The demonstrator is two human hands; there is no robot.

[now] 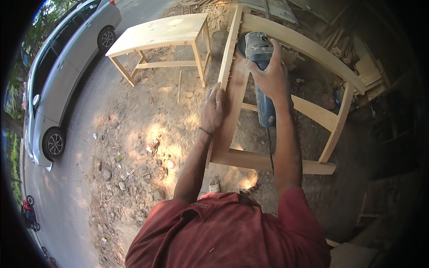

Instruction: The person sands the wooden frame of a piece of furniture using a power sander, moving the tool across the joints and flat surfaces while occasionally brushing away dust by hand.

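Red shirt (228, 232), nearest, at the lower edge. Left hand (213, 107): flat, grip released, palm pressing the left rail of a bare wooden frame (232, 116) standing on the dirt ground (147, 134). Right hand (270, 76): grip clenched around a grey-blue power sander (258, 49), its head against the frame's upper left corner. Cord (270, 147) hanging down. Beyond: pale wooden bench (161, 33). Far left: silver car (62, 76).

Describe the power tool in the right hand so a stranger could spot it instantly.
Start at the bare wooden frame standing on the dirt in the middle of the view. On its near upright rail sits a blue-grey angle grinder, covered by the right hand. It is the only machine among pale timber, with a black cord trailing back toward the person.
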